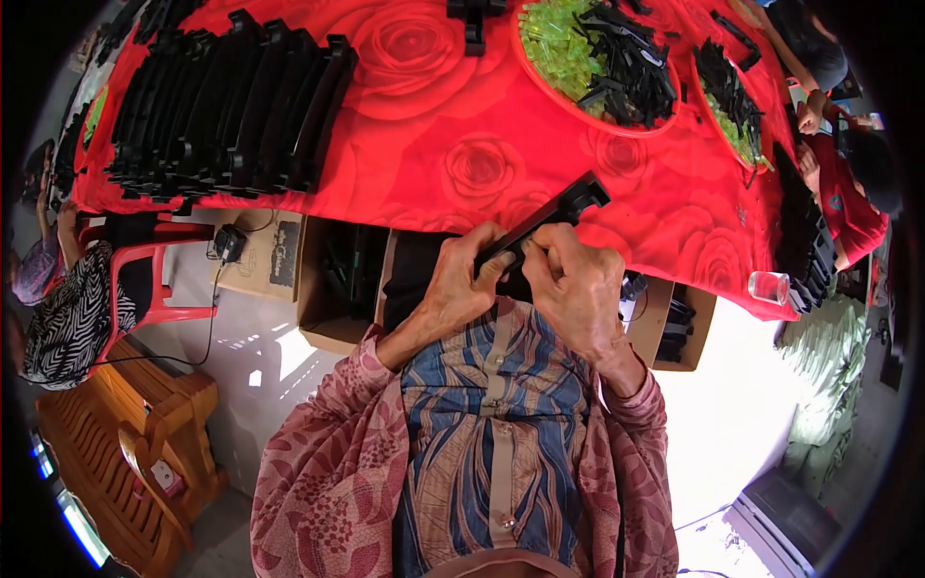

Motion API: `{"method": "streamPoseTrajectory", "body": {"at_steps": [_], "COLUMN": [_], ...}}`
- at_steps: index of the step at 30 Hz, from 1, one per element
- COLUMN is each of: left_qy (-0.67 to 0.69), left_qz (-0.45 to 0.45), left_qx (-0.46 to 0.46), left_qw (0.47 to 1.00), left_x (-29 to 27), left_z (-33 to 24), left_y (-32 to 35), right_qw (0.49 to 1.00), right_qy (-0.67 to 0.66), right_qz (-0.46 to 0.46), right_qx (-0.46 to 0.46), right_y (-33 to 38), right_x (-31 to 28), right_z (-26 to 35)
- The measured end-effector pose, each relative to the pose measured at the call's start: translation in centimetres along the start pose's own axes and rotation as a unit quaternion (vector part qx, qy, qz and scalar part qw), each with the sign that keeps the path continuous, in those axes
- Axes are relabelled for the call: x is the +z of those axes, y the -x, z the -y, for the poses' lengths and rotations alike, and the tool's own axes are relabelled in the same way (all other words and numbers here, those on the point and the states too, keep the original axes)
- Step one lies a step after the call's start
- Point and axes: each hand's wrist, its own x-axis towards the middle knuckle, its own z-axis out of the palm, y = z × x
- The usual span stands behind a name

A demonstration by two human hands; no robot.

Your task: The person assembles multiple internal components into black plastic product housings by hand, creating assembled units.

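Both my hands meet just in front of my body, at the near edge of the table. A long black plastic part (551,214) with a hooked far end lies slanted up to the right between them. Fingers of my left hand (466,273) are wrapped round its lower end. My right hand (579,287) is closed beside the part, its thumb and fingertips pinched against it; anything small between those fingertips is hidden. Beyond them, a red-rimmed round tray (676,108) holds small yellow-green clear pieces (556,60) and thin black strips (626,72).
Black parts (226,106) stand in a row at the table's left, on a red rose-patterned cloth (414,159). A second tray (766,154) and a clear cup (768,286) are at the right. Cardboard boxes (332,332) stand under the table. Other people (848,183) sit at both sides.
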Motion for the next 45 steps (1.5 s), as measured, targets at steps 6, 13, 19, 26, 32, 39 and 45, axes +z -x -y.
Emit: {"method": "streamPoseTrajectory", "body": {"at_steps": [6,13,19,26,32,39,45], "left_qy": [0.0,-0.016,-0.041,-0.065,-0.07,-0.042,-0.016], "left_qz": [0.014,0.077,0.101,0.118,0.114,0.167,0.183], "left_qx": [-0.004,-0.04,-0.024,-0.054,-0.063,-0.16,-0.146], "left_qw": [1.0,0.996,0.994,0.989,0.989,0.972,0.972], "left_x": [-0.6,-1.6,-1.9,-2.5,-2.5,-3.5,-3.7], "left_z": [-0.5,0.0,0.7,0.5,0.8,-1.2,-1.2], "left_y": [-0.2,-0.3,-0.3,-0.3,-0.4,-0.9,-0.7], "right_qw": [0.988,0.996,0.962,0.928,0.925,0.924,0.931], "right_qy": [-0.105,-0.061,-0.009,0.049,0.065,-0.226,-0.163], "right_qz": [-0.061,0.041,0.254,0.339,0.344,0.302,0.299], "right_qx": [0.092,-0.044,0.102,0.148,0.147,0.059,-0.133], "right_y": [-0.6,-3.1,-3.6,-4.7,-4.8,-3.9,-3.5], "right_x": [-3.1,-5.0,-3.9,-3.4,-3.2,-2.9,-3.3], "right_z": [0.2,-2.5,-3.7,-3.2,-3.1,-4.8,-5.1]}}
